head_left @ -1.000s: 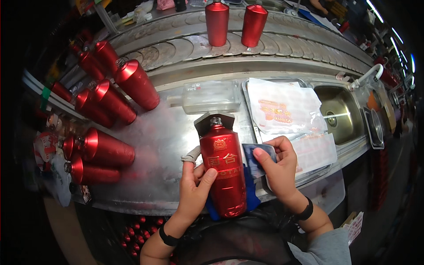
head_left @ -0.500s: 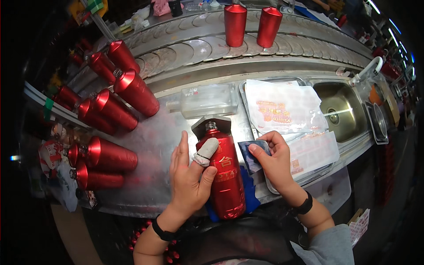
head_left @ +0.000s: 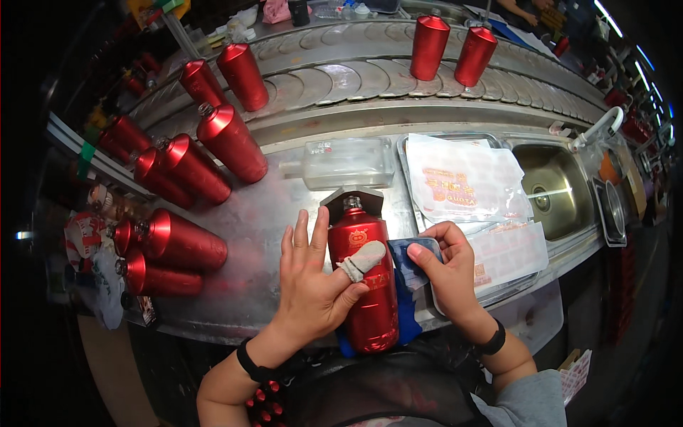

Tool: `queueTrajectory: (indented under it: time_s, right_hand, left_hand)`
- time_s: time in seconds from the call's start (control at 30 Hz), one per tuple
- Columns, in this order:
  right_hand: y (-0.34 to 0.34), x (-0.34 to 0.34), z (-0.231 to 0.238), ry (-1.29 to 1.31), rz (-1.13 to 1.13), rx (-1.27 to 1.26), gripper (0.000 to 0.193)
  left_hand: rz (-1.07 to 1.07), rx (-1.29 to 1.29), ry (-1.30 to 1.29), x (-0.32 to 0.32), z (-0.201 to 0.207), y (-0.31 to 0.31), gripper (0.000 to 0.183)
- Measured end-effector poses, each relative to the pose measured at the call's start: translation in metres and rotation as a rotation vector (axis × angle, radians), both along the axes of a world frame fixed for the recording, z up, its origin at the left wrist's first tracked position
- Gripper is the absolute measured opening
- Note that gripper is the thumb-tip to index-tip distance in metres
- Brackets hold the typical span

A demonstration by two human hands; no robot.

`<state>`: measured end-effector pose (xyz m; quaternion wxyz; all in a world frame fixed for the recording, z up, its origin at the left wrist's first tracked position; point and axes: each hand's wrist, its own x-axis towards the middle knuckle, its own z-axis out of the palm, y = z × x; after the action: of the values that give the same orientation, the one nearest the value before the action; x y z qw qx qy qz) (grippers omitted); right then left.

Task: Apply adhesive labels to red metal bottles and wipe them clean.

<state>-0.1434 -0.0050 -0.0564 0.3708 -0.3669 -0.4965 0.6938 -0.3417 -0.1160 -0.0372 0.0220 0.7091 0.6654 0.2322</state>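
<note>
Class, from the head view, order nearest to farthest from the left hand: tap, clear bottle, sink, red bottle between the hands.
1. Red bottle, beside left hand
2. Clear bottle, beyond it
3. Sink, right side
4. Tap, far right

Metal counter (head_left: pixel 267 220), sink (head_left: pixel 563 212), strip lights (head_left: pixel 609 19)

The left hand (head_left: pixel 313 290) has moved from beside the bottle (head_left: pixel 372 317) to reach over it: its covered finger (head_left: pixel 364 260), first left of the bottle, then near the shoulder, now lies lower, across the lettering, other fingers straightened. Along the conveyor (head_left: pixel 356 80), two far bottles (head_left: pixel 430 48) and a left pair (head_left: pixel 243 78) have travelled rightward.
</note>
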Motion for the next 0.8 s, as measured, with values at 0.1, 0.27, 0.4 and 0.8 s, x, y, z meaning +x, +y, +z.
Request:
queueTrajectory:
  time_s: [0.1, 0.27, 0.4, 0.8]
  right_hand:
    - [-0.010, -0.014, 0.013, 0.039, -0.011, 0.044, 0.021]
    - [-0.013, -0.018, 0.001, -0.096, -0.029, 0.237, 0.020]
    - [-0.011, -0.005, -0.013, -0.148, -0.120, 0.146, 0.020]
    - [-0.018, -0.008, -0.005, -0.097, -0.131, 0.177, 0.022]
  left_hand:
    - [0.082, 0.043, -0.146, -0.002, -0.018, -0.013, 0.043]
    - [0.168, 0.059, -0.336, 0.003, -0.037, -0.031, 0.046]
    - [0.183, 0.090, -0.441, -0.001, -0.046, -0.035, 0.045]
    - [0.035, 0.049, -0.091, 0.014, -0.002, -0.003, 0.037]
